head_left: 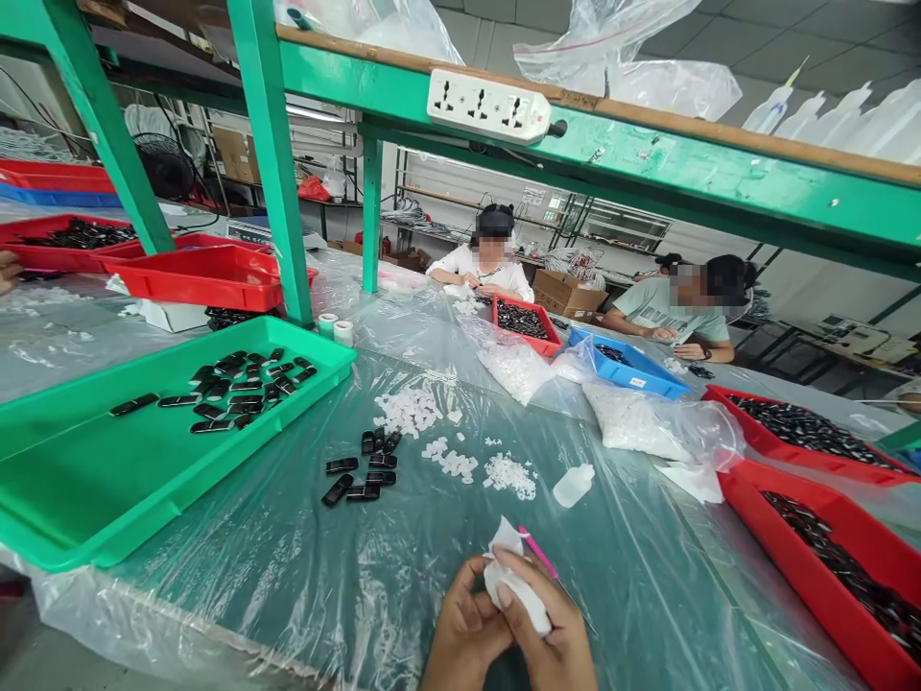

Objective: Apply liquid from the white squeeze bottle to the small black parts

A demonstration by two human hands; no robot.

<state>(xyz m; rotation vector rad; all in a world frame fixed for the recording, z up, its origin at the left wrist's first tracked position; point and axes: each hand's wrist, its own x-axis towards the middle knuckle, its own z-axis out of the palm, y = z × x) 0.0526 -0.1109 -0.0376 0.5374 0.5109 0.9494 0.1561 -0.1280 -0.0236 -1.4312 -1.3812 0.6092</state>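
Note:
My left hand (464, 633) and my right hand (551, 638) meet at the bottom edge of the view, both closed around a white cloth (512, 583). A thin pink stick (538, 554) pokes out from behind the cloth on the right-hand side. Just beyond the hands, a small group of black oblong parts (364, 467) lies on the plastic-covered table (403, 557). Piles of small white pieces (460, 451) and a small white squeeze bottle (574, 485) lie further out.
A green tray (86, 480) with several black parts sits at left. Red trays (835, 566) full of black parts stand at right, another red tray (208, 278) at back left. Bags of white pieces (633, 422), a blue tray (637, 369). Two other people work across the table. A green frame with a power strip (489, 106) runs overhead.

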